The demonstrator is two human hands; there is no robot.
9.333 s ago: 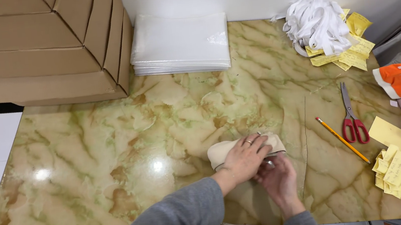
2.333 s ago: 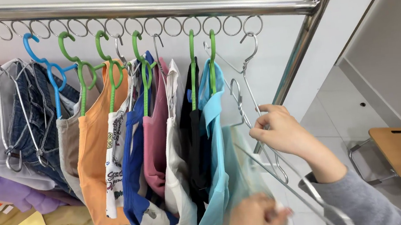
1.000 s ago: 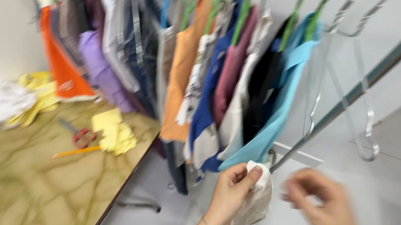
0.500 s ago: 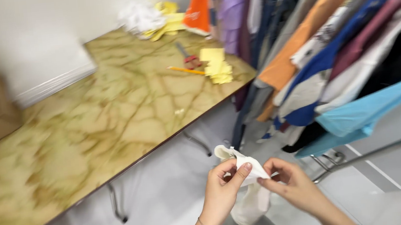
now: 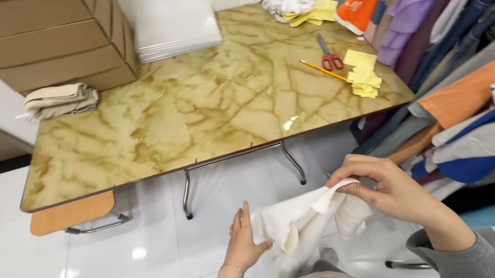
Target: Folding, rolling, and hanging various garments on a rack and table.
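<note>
I hold a white cloth garment [image 5: 296,220] low in front of me, above the white floor. My right hand [image 5: 381,189] pinches its upper edge between thumb and fingers. My left hand [image 5: 245,240] grips the cloth's left end, fingers partly straight along it. The cloth hangs bunched between both hands. A green-gold marbled table [image 5: 196,114] stands ahead of me.
Red scissors [image 5: 329,55], a yellow pencil [image 5: 323,70] and yellow paper slips [image 5: 362,75] lie on the table's right side. A folded beige cloth [image 5: 59,100], cardboard boxes [image 5: 41,38] and a white stack [image 5: 178,33] sit at the back. Hanging clothes [image 5: 467,73] fill the right.
My view has swung from the clothes rack back toward the table. The white cloth came down with my hands and both now hold it spread lower in front of me.
</note>
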